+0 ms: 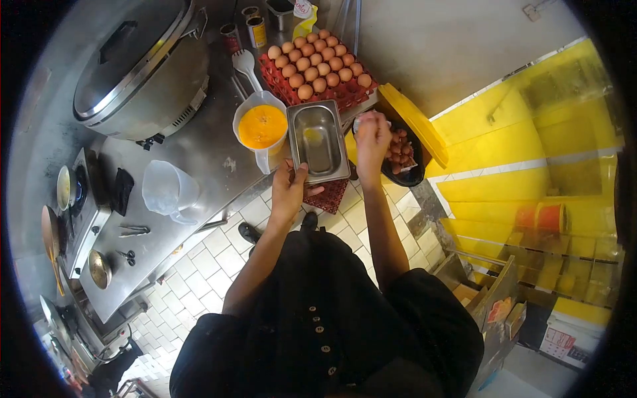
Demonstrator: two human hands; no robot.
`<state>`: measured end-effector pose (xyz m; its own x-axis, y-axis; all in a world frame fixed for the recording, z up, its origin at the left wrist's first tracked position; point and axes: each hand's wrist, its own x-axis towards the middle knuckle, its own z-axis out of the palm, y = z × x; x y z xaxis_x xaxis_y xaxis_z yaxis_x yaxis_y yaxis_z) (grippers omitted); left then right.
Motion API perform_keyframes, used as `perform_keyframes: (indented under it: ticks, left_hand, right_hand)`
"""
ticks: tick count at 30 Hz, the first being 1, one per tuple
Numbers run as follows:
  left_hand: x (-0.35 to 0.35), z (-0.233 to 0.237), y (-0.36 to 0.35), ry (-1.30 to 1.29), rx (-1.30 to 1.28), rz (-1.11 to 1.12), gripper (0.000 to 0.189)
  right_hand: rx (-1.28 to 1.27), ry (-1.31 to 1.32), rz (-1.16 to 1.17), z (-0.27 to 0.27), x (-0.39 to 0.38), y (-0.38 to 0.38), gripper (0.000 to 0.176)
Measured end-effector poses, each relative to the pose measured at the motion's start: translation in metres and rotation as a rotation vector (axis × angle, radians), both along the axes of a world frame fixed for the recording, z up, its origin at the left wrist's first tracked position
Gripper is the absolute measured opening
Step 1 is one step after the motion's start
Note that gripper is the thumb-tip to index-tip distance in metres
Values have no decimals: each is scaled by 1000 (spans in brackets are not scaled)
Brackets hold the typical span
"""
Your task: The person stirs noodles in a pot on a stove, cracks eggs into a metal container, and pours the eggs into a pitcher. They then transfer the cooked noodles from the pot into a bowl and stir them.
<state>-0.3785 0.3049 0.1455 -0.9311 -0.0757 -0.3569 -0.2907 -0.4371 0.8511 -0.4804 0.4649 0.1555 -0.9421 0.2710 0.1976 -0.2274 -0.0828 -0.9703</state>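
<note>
My left hand [290,189] grips the near left corner of a rectangular steel pan [322,171], thumb over the rim and fingers below. A little clear yellowish liquid [312,137] lies on the pan's bottom. My right hand [373,136] is closed just right of the pan, at the edge of a black-lined bin [413,176]. Something whitish shows at its fingertips, partly hidden, too small to name. Brown eggshells [400,151] lie in the bin, whose yellow lid [415,123] stands raised. Left of the pan is a jug [263,151] of beaten egg.
Red trays of brown eggs [317,66] stand behind the pan. On the steel counter [225,182] are an empty plastic jug [169,189], tongs [133,231] and a white slotted spatula [245,64]. A large rice cooker [159,86] stands back left, a gas burner [89,205] far left.
</note>
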Motion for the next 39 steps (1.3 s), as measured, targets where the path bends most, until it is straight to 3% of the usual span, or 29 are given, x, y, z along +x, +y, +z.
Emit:
perform_keyframes:
  ticks: [2,3,6,7,11,14,18,19,22,23,26,32,39]
  left_hand:
    - [2,5,1,12,0,4,11]
    - [1,8,2,19,2,13,11]
    - [5,10,4,23,14,24,12]
    - [4,7,1,26,17,27,13]
    - [4,4,-5,66,5,35,13]
    - [4,13,-5,79,2,49,12]
    - [1,7,-12,71,-14,40,13]
    - [1,11,-11,64,-13,40,13]
    - [-3,3,-10,62,-41,36,17]
    - [-5,-3,-9,65,-55,36,18]
    - [-8,-12,-6,66,-57,45,19]
    - [-6,-5,-7,39,-38,7,21]
    - [-7,-13,0,41,-26,96,26]
  right_hand:
    - [-16,-1,-25,1,-3,4,11]
    - [175,121,50,1,-1,-2,12]
    - [195,85,79,-5,-1,-10,11]
    - [20,14,85,0,-1,-9,11]
    - [114,46,32,-5,-8,-3,9]
    - [273,35,116,-7,-7,-13,10]
    - [217,1,153,15,-19,0,14]
    - [511,199,183,44,-14,-9,20]
    - [723,368,494,62,-27,-15,28]
    - [847,320,629,66,-32,-14,37]
    - [1119,328,696,68,-33,-22,39]
    - [1442,342,722,60,-38,-34,43]
    - [1763,421,616,98,-32,-48,45]
